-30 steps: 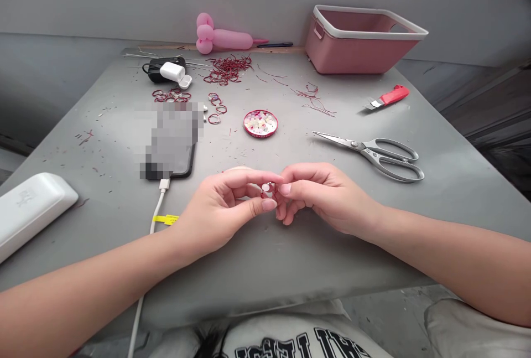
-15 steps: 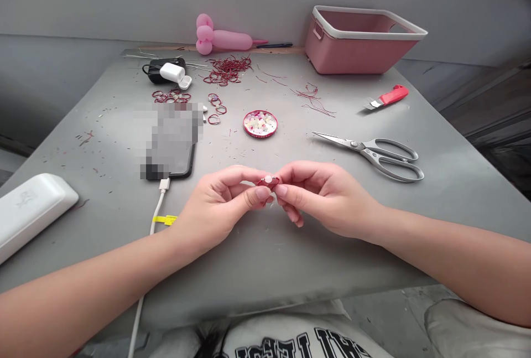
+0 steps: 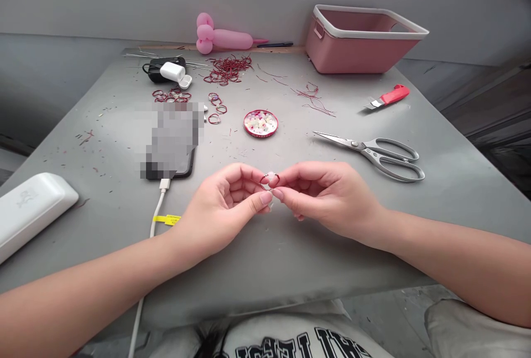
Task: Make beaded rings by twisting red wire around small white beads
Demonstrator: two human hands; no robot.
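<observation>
A small dark red cord ring with a pale bead (image 3: 271,176) is held up between both hands, low in the middle of the view. My left hand (image 3: 234,197) pinches its left side between thumb and fingers. The right side is pinched by my right hand (image 3: 321,192), with the two thumb tips nearly touching below the ring. Beyond the hands lies a round red-rimmed dish (image 3: 261,123) of white and pink beads. Several finished-looking cord rings (image 3: 214,119) rest to its left.
Grey scissors (image 3: 373,153) and a red-handled cutter (image 3: 390,97) lie right. A pink bin (image 3: 357,51), a pink balloon (image 3: 226,38) and red cords (image 3: 230,69) are at the back. A phone (image 3: 172,142) with a cable and a white case (image 3: 37,208) lie left.
The cord ring has turned and now shows as a more open loop, held slightly higher. The fingers of my right hand have curled in beneath it.
</observation>
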